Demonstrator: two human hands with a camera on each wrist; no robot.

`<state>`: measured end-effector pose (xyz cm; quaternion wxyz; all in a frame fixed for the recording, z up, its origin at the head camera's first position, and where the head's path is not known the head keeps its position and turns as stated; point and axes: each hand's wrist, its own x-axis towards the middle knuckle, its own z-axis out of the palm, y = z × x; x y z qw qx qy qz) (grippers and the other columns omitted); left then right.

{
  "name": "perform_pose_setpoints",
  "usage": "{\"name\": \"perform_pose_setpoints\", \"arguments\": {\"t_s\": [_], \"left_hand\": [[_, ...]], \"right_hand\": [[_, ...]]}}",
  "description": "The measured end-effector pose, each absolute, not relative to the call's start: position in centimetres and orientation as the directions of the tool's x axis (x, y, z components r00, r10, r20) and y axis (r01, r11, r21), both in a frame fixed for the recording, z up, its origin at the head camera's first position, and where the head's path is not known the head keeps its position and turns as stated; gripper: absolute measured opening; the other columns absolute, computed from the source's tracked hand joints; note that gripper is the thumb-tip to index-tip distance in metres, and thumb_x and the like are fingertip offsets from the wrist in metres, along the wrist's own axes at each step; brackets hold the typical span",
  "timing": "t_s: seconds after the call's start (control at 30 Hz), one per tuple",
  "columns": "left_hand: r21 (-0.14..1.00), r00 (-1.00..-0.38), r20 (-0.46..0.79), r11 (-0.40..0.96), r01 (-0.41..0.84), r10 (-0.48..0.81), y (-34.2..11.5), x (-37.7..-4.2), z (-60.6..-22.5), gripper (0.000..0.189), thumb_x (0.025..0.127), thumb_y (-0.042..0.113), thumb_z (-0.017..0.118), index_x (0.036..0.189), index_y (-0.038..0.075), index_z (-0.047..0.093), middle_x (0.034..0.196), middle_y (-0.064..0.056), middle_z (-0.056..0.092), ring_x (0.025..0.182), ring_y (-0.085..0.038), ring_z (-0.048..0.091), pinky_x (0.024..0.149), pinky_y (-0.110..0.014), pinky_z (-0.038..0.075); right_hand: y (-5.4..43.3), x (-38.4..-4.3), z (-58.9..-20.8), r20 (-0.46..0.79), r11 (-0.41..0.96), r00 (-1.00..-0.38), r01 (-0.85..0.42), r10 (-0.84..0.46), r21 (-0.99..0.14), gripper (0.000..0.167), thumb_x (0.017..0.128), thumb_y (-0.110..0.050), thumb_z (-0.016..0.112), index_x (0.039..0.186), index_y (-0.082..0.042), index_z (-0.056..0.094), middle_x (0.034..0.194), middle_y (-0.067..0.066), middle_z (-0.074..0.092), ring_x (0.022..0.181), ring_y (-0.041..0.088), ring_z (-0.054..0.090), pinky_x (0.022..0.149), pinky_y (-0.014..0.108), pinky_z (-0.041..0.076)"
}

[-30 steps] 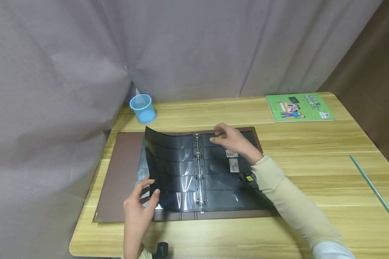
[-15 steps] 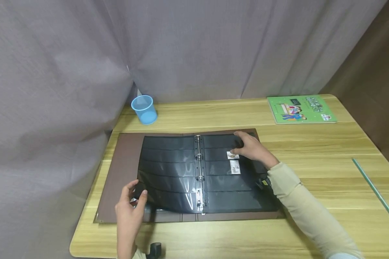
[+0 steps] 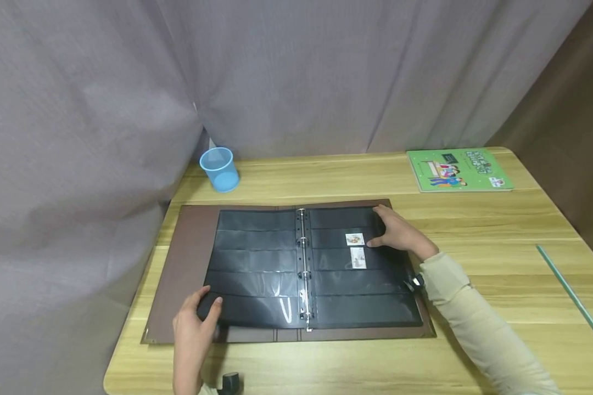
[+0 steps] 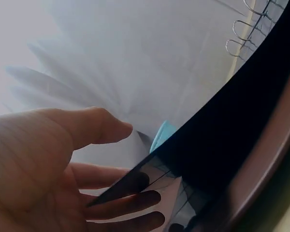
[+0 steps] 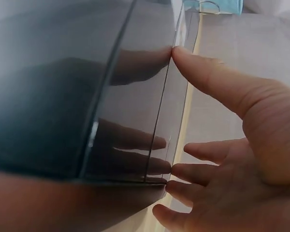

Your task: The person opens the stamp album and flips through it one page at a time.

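Plainly, the brown binder (image 3: 185, 269) lies spread along the near edge of the table (image 3: 474, 219), toward its left corner, metal rings (image 3: 304, 274) standing between the black left page (image 3: 254, 260) and black right page (image 3: 338, 280). From my remote seat, the left hand (image 3: 192, 323) shows loosely spread fingers at the left page's near corner, thumb standing clear and pinching nothing — whether the half-hidden fingers touch, I cannot tell. The right hand (image 3: 397, 230) sits at the right page's far outer corner, thumb and fingers wide apart, thumb tip meeting the page, with hold of nothing; glossy reflections double its fingers for me. Beside that thumb lie a coloured upper stamp (image 3: 354, 239) and a pale lower stamp (image 3: 358, 258), details too fine to make out. By the table's far right corner, the green book (image 3: 459, 170) bears white title lettering — illegible at this size. The left forearm (image 3: 188, 370) is cut off below.
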<state>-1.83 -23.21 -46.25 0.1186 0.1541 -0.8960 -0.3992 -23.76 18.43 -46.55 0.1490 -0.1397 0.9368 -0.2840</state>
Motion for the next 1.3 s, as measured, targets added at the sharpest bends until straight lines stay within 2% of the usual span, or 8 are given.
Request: {"name": "perform_pose_setpoints", "arguments": {"t_s": [0.2, 0.53, 0.67, 0.73, 0.93, 1.13, 1.23, 1.3], "left_hand": [[0.735, -0.935, 0.099, 0.659, -0.163, -0.342, -23.4, -1.7, -46.9, 0.04, 0.093, 0.013, 0.072, 0.127, -0.006, 0.064, 0.132, -0.03, 0.059, 0.127, -0.052, 0.05, 0.104, -0.066, 0.038], [0.688, -0.959, 0.013, 0.699, -0.196, -0.283, -23.3, -1.7, -47.1, 0.044, 0.09, 0.016, 0.075, 0.126, -0.007, 0.064, 0.146, -0.036, 0.042, 0.133, -0.056, 0.036, 0.104, -0.072, 0.03], [0.659, -0.97, -0.01, 0.728, -0.189, -0.243, -23.0, -1.8, -47.5, 0.05, 0.086, 0.017, 0.079, 0.127, -0.007, 0.063, 0.147, -0.037, 0.04, 0.135, -0.056, 0.032, 0.103, -0.074, 0.024], [0.644, -0.976, -0.021, 0.743, -0.179, -0.217, -22.9, -1.8, -47.7, 0.055, 0.084, 0.018, 0.08, 0.129, -0.008, 0.061, 0.148, -0.039, 0.037, 0.138, -0.057, 0.028, 0.106, -0.075, 0.02], [0.639, -0.987, -0.062, 0.754, -0.154, -0.149, -22.6, -2.0, -48.3, 0.069, 0.08, 0.018, 0.084, 0.134, -0.012, 0.055, 0.153, -0.043, 0.022, 0.144, -0.058, 0.017, 0.112, -0.073, 0.009], [0.635, -0.983, -0.13, 0.751, -0.183, -0.13, -22.2, -2.1, -49.3, 0.081, 0.076, 0.016, 0.088, 0.142, -0.011, 0.048, 0.154, -0.045, 0.013, 0.144, -0.06, 0.01, 0.11, -0.076, 0.006], [0.637, -0.981, -0.143, 0.746, -0.194, -0.133, -22.1, -2.2, -49.6, 0.081, 0.076, 0.015, 0.087, 0.143, -0.01, 0.047, 0.155, -0.045, 0.01, 0.144, -0.061, 0.006, 0.109, -0.077, 0.004], [0.637, -0.98, -0.147, 0.745, -0.198, -0.136, -22.1, -2.3, -49.5, 0.08, 0.077, 0.015, 0.087, 0.143, -0.009, 0.048, 0.155, -0.045, 0.009, 0.144, -0.061, 0.006, 0.109, -0.077, 0.003]], "right_hand": [[18.9, -23.4, -46.8, -0.237, 0.819, -0.917, -0.142, -0.32, -0.555, 0.101, 0.083, -0.02, 0.084, 0.152, 0.017, 0.021, 0.16, 0.037, 0.007, 0.146, 0.054, 0.013, 0.116, 0.064, 0.018], [19.5, -22.9, -47.2, -0.231, 0.837, -0.903, -0.206, -0.362, -0.507, 0.096, 0.087, -0.027, 0.081, 0.151, 0.017, 0.025, 0.16, 0.036, 0.008, 0.148, 0.051, 0.007, 0.117, 0.062, 0.015], [19.7, -22.8, -47.4, -0.232, 0.844, -0.898, -0.225, -0.374, -0.487, 0.096, 0.088, -0.03, 0.08, 0.152, 0.015, 0.024, 0.161, 0.035, 0.009, 0.149, 0.049, 0.006, 0.117, 0.062, 0.016], [19.7, -22.8, -47.4, -0.234, 0.846, -0.896, -0.23, -0.377, -0.482, 0.096, 0.089, -0.032, 0.079, 0.153, 0.014, 0.024, 0.161, 0.035, 0.009, 0.15, 0.049, 0.006, 0.117, 0.061, 0.015], [19.8, -22.8, -47.5, -0.221, 0.848, -0.899, -0.24, -0.377, -0.472, 0.094, 0.089, -0.031, 0.079, 0.153, 0.014, 0.025, 0.16, 0.035, 0.012, 0.149, 0.05, 0.009, 0.117, 0.062, 0.016], [19.7, -22.4, -47.4, -0.162, 0.842, -0.899, -0.3, -0.407, -0.449, 0.092, 0.089, -0.029, 0.079, 0.151, 0.015, 0.028, 0.157, 0.037, 0.023, 0.144, 0.053, 0.022, 0.115, 0.062, 0.023], [19.5, -22.3, -47.4, -0.108, 0.827, -0.899, -0.336, -0.424, -0.45, 0.089, 0.088, -0.027, 0.08, 0.149, 0.016, 0.031, 0.15, 0.038, 0.037, 0.137, 0.053, 0.038, 0.11, 0.061, 0.033], [19.3, -22.4, -47.3, -0.066, 0.818, -0.903, -0.351, -0.425, -0.456, 0.086, 0.086, -0.024, 0.082, 0.146, 0.016, 0.036, 0.139, 0.037, 0.05, 0.124, 0.05, 0.053, 0.103, 0.06, 0.042]]}}
